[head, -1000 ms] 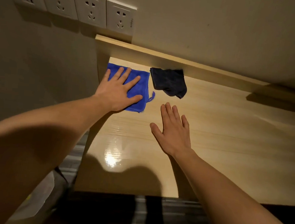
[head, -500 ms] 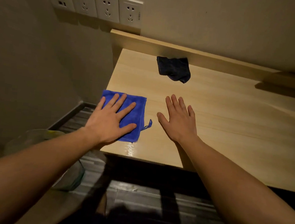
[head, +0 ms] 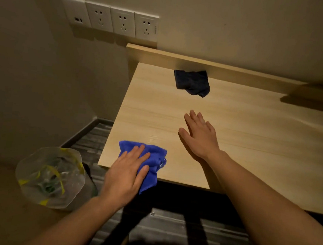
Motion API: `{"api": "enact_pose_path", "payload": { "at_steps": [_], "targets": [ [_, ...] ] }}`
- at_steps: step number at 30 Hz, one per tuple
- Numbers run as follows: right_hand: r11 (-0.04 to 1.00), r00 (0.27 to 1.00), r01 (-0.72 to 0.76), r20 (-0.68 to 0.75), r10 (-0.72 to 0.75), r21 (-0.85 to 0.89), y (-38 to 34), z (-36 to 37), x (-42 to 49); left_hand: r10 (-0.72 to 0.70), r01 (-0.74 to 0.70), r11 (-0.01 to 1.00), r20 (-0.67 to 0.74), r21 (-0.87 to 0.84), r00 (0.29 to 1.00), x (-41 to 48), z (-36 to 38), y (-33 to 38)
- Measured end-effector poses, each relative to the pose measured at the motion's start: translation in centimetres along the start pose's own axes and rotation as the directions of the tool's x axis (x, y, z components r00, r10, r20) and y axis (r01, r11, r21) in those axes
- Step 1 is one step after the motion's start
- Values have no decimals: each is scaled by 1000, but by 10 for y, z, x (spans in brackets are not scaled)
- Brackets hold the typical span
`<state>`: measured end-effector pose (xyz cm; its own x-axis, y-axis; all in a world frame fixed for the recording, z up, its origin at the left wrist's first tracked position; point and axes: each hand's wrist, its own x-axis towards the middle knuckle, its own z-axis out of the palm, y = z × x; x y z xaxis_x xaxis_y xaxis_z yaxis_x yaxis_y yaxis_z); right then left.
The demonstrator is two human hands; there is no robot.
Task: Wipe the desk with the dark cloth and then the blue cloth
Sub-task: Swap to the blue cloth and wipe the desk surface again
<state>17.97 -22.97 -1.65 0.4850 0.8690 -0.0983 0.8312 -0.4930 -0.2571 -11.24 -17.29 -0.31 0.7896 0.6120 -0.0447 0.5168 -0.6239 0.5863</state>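
The left hand (head: 126, 175) lies flat, fingers spread, pressing the blue cloth (head: 153, 160) at the desk (head: 252, 142)'s near left corner, where part of the cloth already hangs over the near edge. It looks soft, light and limp, bunching under the palm, so a flat press or a pinch of a fold would likely suit it; another pull toward that edge could drag it off. Further in on the desk, the right hand (head: 200, 135) hovers or rests open and empty, fingers loosely together. Beyond it the wood is bare. The dark cloth (head: 192, 83) lies crumpled against the desk's back rail.
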Motion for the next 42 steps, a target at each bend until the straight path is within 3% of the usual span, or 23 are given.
{"api": "enact_pose_path", "payload": {
  "at_steps": [4, 7, 11, 14, 17, 20, 28, 42],
  "targets": [
    [992, 992, -87, -104, 77, -94, 46, -21, -12, -194, 164, 840, -3, -517, 981, 17, -12, 26],
    [970, 987, -159, -45, 154, -186, 81, -25, -24, -222, 134, 780, -70, -611, 973, 88, -31, 32],
    [968, 980, -196, -57, 190, -155, 89, -17, -28, -56, 1, 906, -119, -422, 991, 199, -42, 28],
    [966, 978, -205, -64, 197, -160, 90, -16, -26, 73, -67, 991, 43, -118, 996, 260, -26, 23],
    [965, 977, -209, -72, 199, -159, 94, -14, -25, 83, -126, 978, 242, 168, 967, 286, 1, 18],
    [965, 977, -209, -78, 199, -160, 96, -11, -24, 103, -183, 895, 211, 407, 972, 284, 23, 13],
    [967, 975, -211, -95, 199, -143, 95, -8, -24, 121, -200, 850, 189, 488, 974, 256, 30, 17],
    [980, 984, -169, -77, 162, -103, 98, -8, -25, 114, -203, 861, 211, 466, 971, 114, 52, 39]
  ]
}}
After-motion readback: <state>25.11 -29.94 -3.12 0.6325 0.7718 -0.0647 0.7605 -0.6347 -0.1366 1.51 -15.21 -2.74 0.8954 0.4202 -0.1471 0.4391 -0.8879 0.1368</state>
